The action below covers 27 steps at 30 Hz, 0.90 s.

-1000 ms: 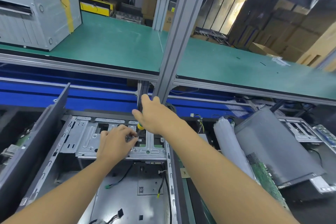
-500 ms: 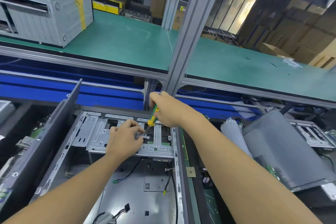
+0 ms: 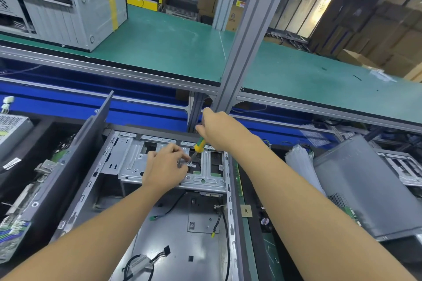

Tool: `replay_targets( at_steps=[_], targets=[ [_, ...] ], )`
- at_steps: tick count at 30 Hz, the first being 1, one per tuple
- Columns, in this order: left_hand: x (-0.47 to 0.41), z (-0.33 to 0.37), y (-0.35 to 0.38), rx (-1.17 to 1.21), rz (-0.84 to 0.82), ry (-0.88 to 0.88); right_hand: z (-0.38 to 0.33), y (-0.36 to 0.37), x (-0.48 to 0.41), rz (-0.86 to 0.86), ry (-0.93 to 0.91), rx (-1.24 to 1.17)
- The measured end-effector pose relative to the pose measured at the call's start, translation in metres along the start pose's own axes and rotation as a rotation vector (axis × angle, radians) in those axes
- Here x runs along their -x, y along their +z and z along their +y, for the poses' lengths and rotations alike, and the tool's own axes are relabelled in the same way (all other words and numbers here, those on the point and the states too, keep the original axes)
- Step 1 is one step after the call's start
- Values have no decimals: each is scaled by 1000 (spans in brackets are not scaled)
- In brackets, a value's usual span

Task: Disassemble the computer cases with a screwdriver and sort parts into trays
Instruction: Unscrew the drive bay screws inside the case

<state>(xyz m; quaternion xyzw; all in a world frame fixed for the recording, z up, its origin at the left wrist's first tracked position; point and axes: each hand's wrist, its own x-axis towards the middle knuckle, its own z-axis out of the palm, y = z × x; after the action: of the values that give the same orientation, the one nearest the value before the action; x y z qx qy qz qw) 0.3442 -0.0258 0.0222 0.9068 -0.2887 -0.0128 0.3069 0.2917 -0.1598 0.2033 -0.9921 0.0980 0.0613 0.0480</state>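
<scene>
- The right hand (image 3: 220,131) grips the top of a yellow-and-green screwdriver (image 3: 199,145), fingers wrapped tight round the handle. The shaft slants down to the metal drive cage (image 3: 134,164).
- A second ago that hand sat low and hid almost all the handle. Now it is raised and tipped back, and most of the yellow grip shows.
- The left hand (image 3: 165,167) has stayed put on the cage, its fingers (image 3: 175,149) pinched in round the tip of the shaft. I cannot make out the screw under them.
- The cage sits at the far end of the open computer case (image 3: 178,242), which lies flat on the lower surface with loose cables on its floor.
- I'd say a cage screw is being backed out, with the left hand ready to catch it. The cage is not yet free.
- Nothing from this cage has reached a tray, and I see no tray for it.
- Another case (image 3: 64,7) waits on the green upper surface (image 3: 171,41).
</scene>
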Motion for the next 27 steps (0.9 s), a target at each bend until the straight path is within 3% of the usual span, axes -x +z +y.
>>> replay_targets(
  at_steps=[7,13,15,17,23,27],
  targets=[
    [-1,0,0,0,12,-7,-5,-9,0,-222,-142,-110],
    [-1,0,1,-25,24,2,-15,-5,-1,-73,72,-4],
    [-1,0,2,-18,33,1,-17,-1,-2,-17,51,147],
    [-1,-1,2,-13,41,6,-19,-1,-4,10,45,89],
    [1,-2,1,-15,36,36,-14,-15,2,-232,-31,-161],
    [0,-2,2,-22,35,38,-16,-7,6,-125,41,-110]
  ],
)
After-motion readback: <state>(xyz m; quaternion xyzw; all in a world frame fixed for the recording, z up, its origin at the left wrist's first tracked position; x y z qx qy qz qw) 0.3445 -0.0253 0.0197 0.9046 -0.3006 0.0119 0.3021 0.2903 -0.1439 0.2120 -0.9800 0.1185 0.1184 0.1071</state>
